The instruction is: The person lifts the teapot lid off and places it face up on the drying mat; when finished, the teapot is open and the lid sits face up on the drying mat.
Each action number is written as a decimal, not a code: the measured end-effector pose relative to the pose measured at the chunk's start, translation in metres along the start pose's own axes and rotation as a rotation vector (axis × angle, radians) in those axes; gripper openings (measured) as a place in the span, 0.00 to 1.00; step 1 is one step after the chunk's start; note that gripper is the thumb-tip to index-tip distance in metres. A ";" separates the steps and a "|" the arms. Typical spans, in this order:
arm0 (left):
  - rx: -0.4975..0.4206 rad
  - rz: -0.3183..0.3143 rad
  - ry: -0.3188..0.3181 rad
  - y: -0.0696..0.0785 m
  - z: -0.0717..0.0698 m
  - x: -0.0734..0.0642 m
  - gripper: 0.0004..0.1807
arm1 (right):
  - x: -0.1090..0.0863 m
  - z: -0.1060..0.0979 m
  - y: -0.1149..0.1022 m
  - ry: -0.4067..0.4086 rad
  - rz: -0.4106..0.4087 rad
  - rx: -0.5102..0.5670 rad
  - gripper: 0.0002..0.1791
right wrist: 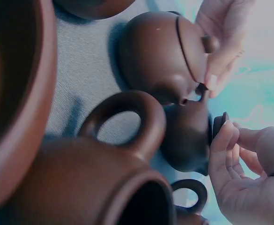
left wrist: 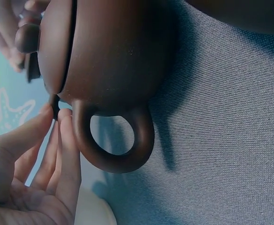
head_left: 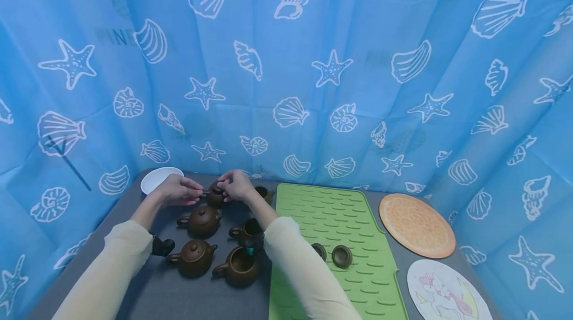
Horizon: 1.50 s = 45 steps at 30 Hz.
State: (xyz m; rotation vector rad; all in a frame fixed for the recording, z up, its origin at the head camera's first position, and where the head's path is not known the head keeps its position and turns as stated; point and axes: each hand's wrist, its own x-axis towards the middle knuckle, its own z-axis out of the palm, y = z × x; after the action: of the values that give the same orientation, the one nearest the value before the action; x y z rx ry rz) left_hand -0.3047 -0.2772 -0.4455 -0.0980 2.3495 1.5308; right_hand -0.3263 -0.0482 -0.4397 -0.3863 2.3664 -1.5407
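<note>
- In the head view, the right hand (head_left: 236,185) is covering part of the far teapot (head_left: 216,196).
- The left hand (head_left: 176,190) is hiding one edge of the white dish (head_left: 157,175).
- The right sleeve (head_left: 302,267) is overlapping a small round piece (head_left: 320,250).
- The bottom edge is cutting off the green mat (head_left: 331,215).
- In the right wrist view, fingers (right wrist: 225,137) are concealing much of the lid (right wrist: 218,125).
- A brown vessel (right wrist: 46,75) is running off the left.

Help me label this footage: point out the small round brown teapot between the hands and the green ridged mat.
Small round brown teapot (right wrist: 186,139): right wrist view, on its body.
Green ridged mat (head_left: 333,220): head view, on its bare surface.
</note>
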 end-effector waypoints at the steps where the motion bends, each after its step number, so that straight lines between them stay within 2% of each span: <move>1: -0.004 0.001 -0.002 0.000 0.000 0.000 0.19 | -0.001 -0.003 -0.001 -0.006 -0.008 0.003 0.09; 9: -0.030 0.021 -0.014 0.000 0.002 -0.005 0.20 | -0.017 -0.036 0.002 -0.061 -0.085 -0.015 0.10; 19: -0.007 0.042 0.006 -0.003 0.002 -0.007 0.20 | -0.067 -0.085 0.012 -0.112 -0.179 -0.057 0.12; 24: 0.013 0.051 0.014 -0.004 0.003 -0.006 0.19 | -0.099 -0.111 0.023 -0.115 -0.183 -0.056 0.13; 31: 0.015 0.045 0.017 -0.001 0.005 -0.007 0.19 | -0.142 -0.144 0.049 -0.153 -0.200 0.003 0.23; 39: 0.032 0.049 0.022 0.000 0.006 -0.007 0.18 | -0.172 -0.172 0.079 -0.163 -0.163 0.130 0.24; 45: 0.045 0.056 0.026 0.001 0.007 -0.008 0.18 | -0.187 -0.189 0.095 -0.107 -0.135 0.090 0.30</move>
State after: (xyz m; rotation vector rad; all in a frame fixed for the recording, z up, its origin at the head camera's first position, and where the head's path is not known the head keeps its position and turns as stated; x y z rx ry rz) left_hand -0.2955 -0.2716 -0.4450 -0.0421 2.4252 1.5102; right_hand -0.2322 0.2177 -0.4366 -0.6025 2.2211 -1.6349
